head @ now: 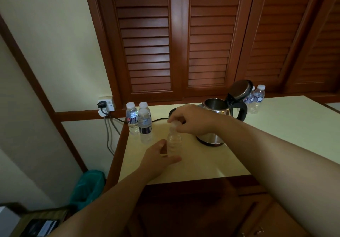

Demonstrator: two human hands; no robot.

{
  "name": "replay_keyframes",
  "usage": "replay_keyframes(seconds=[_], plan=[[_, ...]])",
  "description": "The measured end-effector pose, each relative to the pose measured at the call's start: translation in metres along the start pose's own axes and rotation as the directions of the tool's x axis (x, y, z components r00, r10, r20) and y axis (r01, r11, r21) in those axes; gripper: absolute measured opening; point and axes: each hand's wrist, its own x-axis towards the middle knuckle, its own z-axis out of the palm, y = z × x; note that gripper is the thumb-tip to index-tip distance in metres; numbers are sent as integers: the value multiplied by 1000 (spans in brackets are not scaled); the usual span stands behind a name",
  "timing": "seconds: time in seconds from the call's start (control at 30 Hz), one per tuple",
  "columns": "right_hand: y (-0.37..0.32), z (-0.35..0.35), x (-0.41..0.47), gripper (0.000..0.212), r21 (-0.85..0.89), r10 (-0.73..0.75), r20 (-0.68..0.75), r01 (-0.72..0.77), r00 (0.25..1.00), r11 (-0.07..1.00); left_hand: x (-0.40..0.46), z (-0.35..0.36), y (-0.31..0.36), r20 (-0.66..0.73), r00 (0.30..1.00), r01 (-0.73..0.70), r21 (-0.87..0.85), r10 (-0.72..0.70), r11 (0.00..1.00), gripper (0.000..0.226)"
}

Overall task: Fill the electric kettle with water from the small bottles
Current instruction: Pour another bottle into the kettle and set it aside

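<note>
A small clear bottle [173,142] stands upright on the cream table [266,144]. My left hand [158,158] wraps its lower body. The fingertips of my right hand [191,119] pinch its white cap [173,123]. Just behind stands the steel electric kettle [214,107] with its lid [239,89] flipped open and its black handle to the right. Three capped small bottles [139,121] stand at the table's back left corner. Two more small bottles [256,98] are behind the kettle at the right.
The kettle's black cord [158,120] runs left to a wall socket [106,105]. Wooden louvred doors [184,43] rise behind the table. A green-lined bin [88,187] sits on the floor at the left. Wooden drawers [239,214] are under the table's front edge.
</note>
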Motion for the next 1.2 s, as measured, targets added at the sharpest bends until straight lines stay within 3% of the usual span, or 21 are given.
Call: replay_keyframes(seconds=[0.13,0.23,0.47,0.6,0.87,0.97,1.07,1.2], plan=[[32,2,-19,25,18,95,-118,-94,988,995,2,1,-1,-15,1000,-9,14,9,1000,59],[70,30,-35,11,-6,206,-52,-206,977,978,-2,5,3,-23,1000,-17,19,18,1000,64],[115,99,-65,17,92,303,-44,-298,952,950,-2,16,11,-110,993,-37,-10,35,999,53],[123,105,-75,39,99,333,-96,-324,938,941,4,24,17,-156,987,-41,-33,35,999,50],[175,89,-116,55,-79,462,-188,-482,867,873,39,27,60,-245,964,-107,3,104,994,40],[193,83,-130,83,-208,485,-149,-507,862,836,58,24,82,-265,954,-146,9,143,989,37],[207,87,-138,108,-173,536,-63,-538,842,825,74,16,102,-239,956,-169,19,169,985,40],[214,94,-141,110,-166,528,-20,-524,849,836,97,1,122,-190,952,-216,146,241,965,42]])
